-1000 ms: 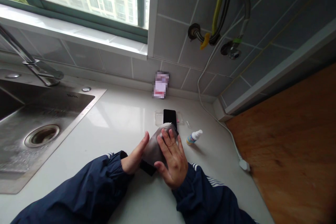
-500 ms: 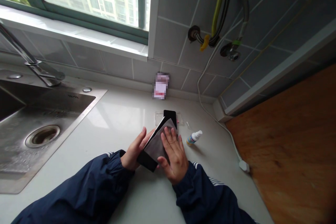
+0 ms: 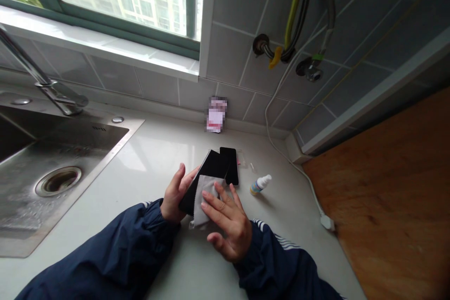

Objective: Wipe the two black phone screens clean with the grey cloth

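Observation:
My left hand grips a black smartphone by its left edge, thumb raised beside it; its other fingers are mostly hidden beneath. A grey cleaning cloth with zigzag edges lies over the lower half of the screen. My right hand rests on the cloth with fingers stretched out flat, thumb apart. A second black phone lies on the counter just behind, partly overlapped by the held one. To the right of it stands a small spray bottle with a white cap.
On the left is a steel sink with a faucet. A clear case lies by the second phone. A blurred pink-and-white item leans on the wall. A white cable runs down the right to a plug.
My right hand and the cloth have slid down toward the lower end of the held phone, uncovering its upper screen. The cloth is now more bunched.

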`<state>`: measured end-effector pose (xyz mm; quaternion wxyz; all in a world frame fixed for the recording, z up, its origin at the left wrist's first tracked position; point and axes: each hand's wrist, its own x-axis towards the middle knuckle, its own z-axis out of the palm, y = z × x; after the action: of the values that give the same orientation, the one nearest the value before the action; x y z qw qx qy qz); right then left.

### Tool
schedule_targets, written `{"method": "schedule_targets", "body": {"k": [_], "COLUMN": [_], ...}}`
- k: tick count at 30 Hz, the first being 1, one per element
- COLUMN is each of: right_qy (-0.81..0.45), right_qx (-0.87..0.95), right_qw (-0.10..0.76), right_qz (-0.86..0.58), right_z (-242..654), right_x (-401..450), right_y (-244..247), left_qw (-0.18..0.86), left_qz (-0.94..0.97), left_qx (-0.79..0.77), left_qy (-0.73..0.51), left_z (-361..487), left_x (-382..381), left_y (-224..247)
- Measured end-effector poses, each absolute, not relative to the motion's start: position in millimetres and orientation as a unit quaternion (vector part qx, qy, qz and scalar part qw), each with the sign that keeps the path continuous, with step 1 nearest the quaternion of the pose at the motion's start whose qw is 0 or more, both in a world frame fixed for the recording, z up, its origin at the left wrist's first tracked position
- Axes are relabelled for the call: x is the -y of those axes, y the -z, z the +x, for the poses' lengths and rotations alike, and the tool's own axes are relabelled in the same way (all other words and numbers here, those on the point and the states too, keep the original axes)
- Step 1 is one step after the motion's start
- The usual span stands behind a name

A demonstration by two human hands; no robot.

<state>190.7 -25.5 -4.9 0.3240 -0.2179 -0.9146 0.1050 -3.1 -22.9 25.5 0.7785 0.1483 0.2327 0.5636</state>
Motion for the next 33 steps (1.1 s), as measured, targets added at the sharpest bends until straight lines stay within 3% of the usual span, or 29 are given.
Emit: {"method": "schedule_targets", "body": {"k": [12, 20, 33], "right_qy": [-0.107, -0.085, -0.062], "right_qx": [0.914, 0.922, 0.883], "right_qw": [0.349, 0.280, 0.290], "right_qz": [-0.178, -0.252, -0.364], "right_z": [189, 189, 189], "right_x": [31, 27, 18], "right_y": [-1, 5, 14], "left_qw": [0.763, 0.784, 0.760], "left_qz": [0.137, 0.156, 0.225], "left_qx": [-0.232, -0.218, -0.265], "left_qy": [-0.587, -0.560, -0.549], "left_z": [-1, 0, 8], "left_x": [24, 25, 34], "left_y": [-30, -29, -3]}}
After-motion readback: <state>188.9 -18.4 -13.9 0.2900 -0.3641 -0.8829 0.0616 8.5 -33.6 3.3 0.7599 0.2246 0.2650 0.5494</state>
